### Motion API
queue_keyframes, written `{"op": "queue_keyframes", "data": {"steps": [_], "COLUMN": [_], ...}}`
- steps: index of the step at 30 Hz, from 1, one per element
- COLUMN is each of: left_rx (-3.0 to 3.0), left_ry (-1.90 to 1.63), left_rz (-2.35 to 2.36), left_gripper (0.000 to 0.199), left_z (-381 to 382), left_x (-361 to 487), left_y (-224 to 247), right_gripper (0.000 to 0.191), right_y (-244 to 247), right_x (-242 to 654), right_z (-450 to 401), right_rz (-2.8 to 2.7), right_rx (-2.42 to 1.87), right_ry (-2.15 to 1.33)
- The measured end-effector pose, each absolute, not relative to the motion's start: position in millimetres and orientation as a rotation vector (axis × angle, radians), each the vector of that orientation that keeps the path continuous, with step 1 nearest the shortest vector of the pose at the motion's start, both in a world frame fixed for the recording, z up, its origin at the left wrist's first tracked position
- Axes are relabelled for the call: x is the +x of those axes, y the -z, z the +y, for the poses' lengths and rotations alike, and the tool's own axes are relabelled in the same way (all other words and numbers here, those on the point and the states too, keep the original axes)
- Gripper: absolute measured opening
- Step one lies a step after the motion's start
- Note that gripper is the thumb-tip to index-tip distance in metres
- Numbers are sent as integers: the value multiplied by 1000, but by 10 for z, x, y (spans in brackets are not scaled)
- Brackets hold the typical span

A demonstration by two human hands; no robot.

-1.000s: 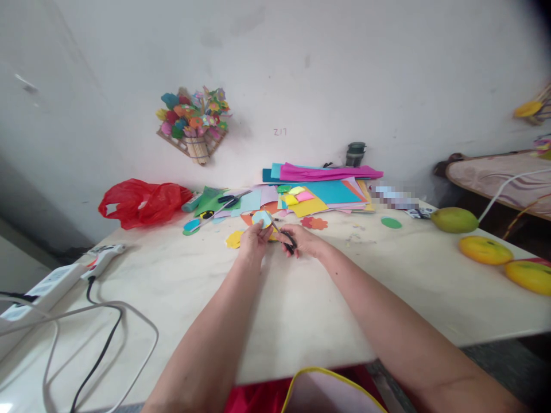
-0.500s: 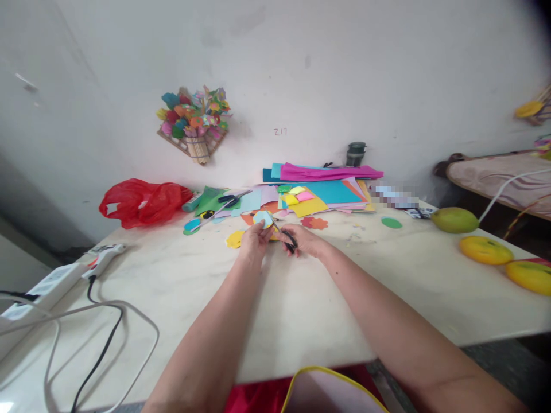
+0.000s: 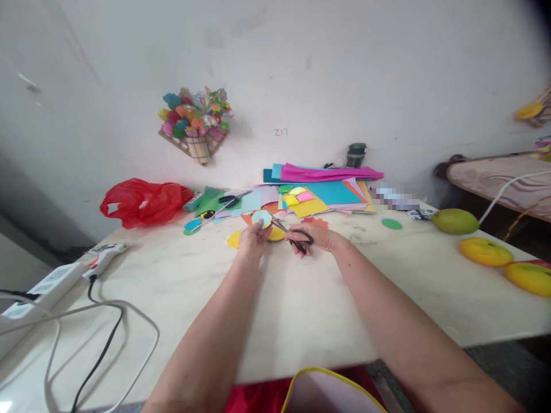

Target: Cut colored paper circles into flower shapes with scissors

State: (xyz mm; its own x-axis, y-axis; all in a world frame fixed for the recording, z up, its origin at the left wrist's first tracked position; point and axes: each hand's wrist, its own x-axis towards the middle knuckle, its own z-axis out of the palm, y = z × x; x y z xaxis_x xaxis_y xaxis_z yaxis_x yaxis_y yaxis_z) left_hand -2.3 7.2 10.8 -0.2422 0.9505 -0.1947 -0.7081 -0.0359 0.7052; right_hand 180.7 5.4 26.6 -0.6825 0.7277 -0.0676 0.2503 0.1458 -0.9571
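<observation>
My left hand [image 3: 252, 240] pinches a light blue paper piece [image 3: 261, 218] with a yellow edge, held up over the table. In my right hand [image 3: 316, 236] is a pair of black-handled scissors [image 3: 302, 236], its fingers through the loops. The blades point left, their tips at the right edge of the blue paper; whether they touch it I cannot tell. A round yellow paper piece [image 3: 276, 233] lies beneath the blades, and another yellow cutout [image 3: 233, 239] lies left of my left hand. Orange and red flower cutouts [image 3: 317, 222] sit partly behind my right hand.
Coloured paper sheets [image 3: 336, 194] are stacked along the wall. A second pair of scissors [image 3: 231, 199] lies on green paper, near a red plastic bag [image 3: 144, 202]. Mangoes [image 3: 486, 251] rest at the right edge; a power strip [image 3: 47, 289] and cables are on the left.
My right hand has drawn right with the scissors, the blades pulling back from the blue paper. More of the round yellow piece below now shows. My left hand has barely shifted.
</observation>
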Motion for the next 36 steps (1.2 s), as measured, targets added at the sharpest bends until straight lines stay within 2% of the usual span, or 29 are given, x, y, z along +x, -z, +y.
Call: {"op": "queue_keyframes", "data": {"steps": [5,11,18,24,36], "left_rx": [471,603,844,954,1076], "left_ry": [-1634,-1522,-1252,-1145,-1068], "left_rz": [836,814,774,795,834], "left_gripper": [10,14,20,11,21], "left_z": [79,62,3,-20,-25], "left_x": [-52,-79,-72,-53,-5], "left_y": [-81,-47,-47,-64,-35], "right_gripper": [33,29,40,41,41], "right_y": [-334,-259,-242,-277,-343], "right_x": [2097,2098,1925,1824,1636], "right_z": [128,226,220,188,74], "right_rz": [-2032,-1798,-1615,-1518,-1526], "right_rx": [-926,-925,-938,-823,-884], "right_ry": [-1555,-1390,-1291,-1319,-1246]}}
